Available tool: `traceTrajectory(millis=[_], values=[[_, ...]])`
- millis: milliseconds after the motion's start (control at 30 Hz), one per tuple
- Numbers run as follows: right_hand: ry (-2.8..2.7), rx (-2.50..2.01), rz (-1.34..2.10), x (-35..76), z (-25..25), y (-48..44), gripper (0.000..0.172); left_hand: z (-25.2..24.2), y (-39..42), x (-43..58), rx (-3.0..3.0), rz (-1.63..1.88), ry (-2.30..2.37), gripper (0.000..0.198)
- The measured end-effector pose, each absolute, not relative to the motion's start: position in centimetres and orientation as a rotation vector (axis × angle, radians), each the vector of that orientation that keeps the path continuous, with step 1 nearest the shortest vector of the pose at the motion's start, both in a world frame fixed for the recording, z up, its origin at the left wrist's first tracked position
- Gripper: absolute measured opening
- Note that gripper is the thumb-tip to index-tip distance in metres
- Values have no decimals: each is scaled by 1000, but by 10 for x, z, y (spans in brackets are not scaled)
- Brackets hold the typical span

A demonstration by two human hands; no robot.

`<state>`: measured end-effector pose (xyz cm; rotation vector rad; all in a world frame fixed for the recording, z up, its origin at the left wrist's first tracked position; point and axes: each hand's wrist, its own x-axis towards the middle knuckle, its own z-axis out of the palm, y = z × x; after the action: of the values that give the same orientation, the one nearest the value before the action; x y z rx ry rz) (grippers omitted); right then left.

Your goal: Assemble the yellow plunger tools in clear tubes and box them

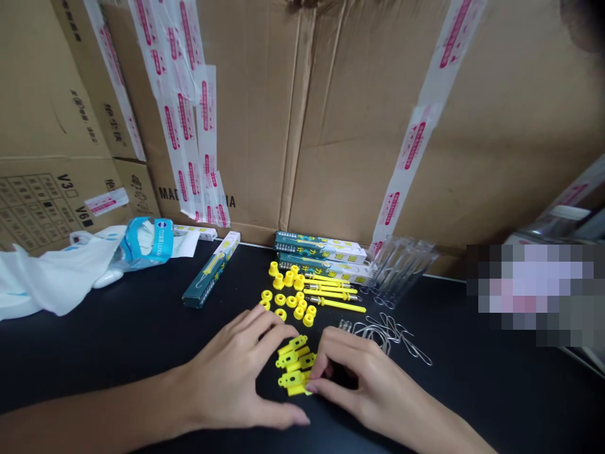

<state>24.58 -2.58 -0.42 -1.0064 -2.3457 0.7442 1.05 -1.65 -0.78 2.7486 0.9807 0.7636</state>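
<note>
Corrugated cardboard cartons (pixel 302 113) stacked against a black tabletop (pixel 142 359) form the backdrop, their seams crossed by strips of white packing tape (pixel 413 142) with pink print. Black print on one carton reads "MAD" and "INA", the middle of the line hidden by tape; a carton at far left bears "V3" and "V6" beside a printed grid. A pixelated patch (pixel 534 293) covers the right edge of the view. At left, a white plastic bag (pixel 57 277) lies on the table against a blue-and-white packet (pixel 146 243), whose small label is too blurred to read with confidence.

Three slim green-and-white boxes (pixel 319 247) lie near the cartons, their small print unreadable, one set apart at an angle. In front of them are yellow rods (pixel 335 296), yellow collars (pixel 288 284) and clear plastic sleeves (pixel 401 271). Bent wire clips (pixel 385 334) sit in a loose tangle just beside the right hand (pixel 363 391).

Yellow plastic brackets (pixel 293 366) lie in a small cluster on the table between the person's hands. The left hand (pixel 231 372) is cupped open, fingers slightly apart, close against the cluster's left side. The right hand's fingers curl over its right end, touching it; whether they pinch a piece cannot be told.
</note>
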Motion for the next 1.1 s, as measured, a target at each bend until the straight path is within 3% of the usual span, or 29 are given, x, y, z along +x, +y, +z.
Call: traceTrajectory(millis=[100,400,567,700,900,1100], values=[[-2352,-1022,738,245,-6,-27,8,-10,-22,13,2732,690,954,76],[-2274,-1021,664,239,-15,-28,8,-13,-13,10,2722,594,992,43],[-2219,-1041,585,244,-8,-26,9,-14,-10,10,2711,631,991,40],[-2099,-1161,314,269,-1,-10,15,-12,-8,10,2789,726,891,44],[-2197,-1415,-263,308,1,15,22,-8,-8,13,2941,795,709,14],[-2267,-1442,-367,306,0,15,23,-9,-6,15,2904,791,756,10]])
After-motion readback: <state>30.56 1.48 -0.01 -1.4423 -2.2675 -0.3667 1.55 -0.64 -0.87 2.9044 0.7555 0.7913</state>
